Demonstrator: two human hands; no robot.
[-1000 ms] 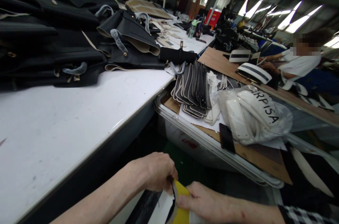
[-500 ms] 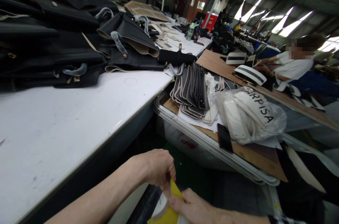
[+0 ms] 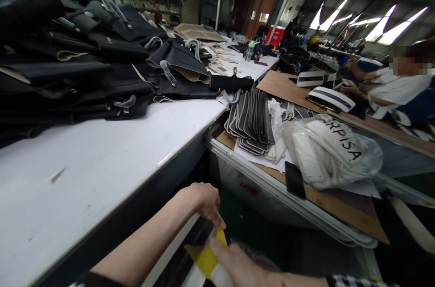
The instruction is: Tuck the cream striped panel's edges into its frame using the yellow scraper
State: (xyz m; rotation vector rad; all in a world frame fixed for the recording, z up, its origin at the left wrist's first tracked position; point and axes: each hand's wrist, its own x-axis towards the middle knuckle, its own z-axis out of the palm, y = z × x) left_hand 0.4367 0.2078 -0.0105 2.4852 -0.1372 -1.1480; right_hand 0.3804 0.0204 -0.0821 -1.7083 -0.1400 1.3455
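**Yellow piece (image 3: 207, 260) held beside the right-hand edge of the table (image 3: 112, 160)**

Your two hands meet outside the table's right-hand edge, below the level of its top and toward its near end. Your right hand (image 3: 239, 264) pinches the yellow piece, its thumb laid over the near face. Your left hand (image 3: 207, 205) bends downward, fingers drawn together, with its fingertips at the upper corner of the same piece; whether they grip it or merely touch it you cannot tell. Beneath lie a dark strip (image 3: 175, 255) and pale material, both cut off by the lower border of the view.

On the table, black bags (image 3: 102, 78) are heaped along the left and reach the right-hand edge farther off; a small scrap (image 3: 57, 175) lies apart, nearer you. Just beyond that edge stands a plastic bin (image 3: 234, 178). On its top, dark panels (image 3: 253, 115) stand in a row near the corner closest to the table, a clear plastic sack (image 3: 335, 151) of white parts sits to their right, and a phone (image 3: 295, 179) lies near the front rim. Farther right, another person (image 3: 401, 90) sits with white striped pieces (image 3: 331, 99).
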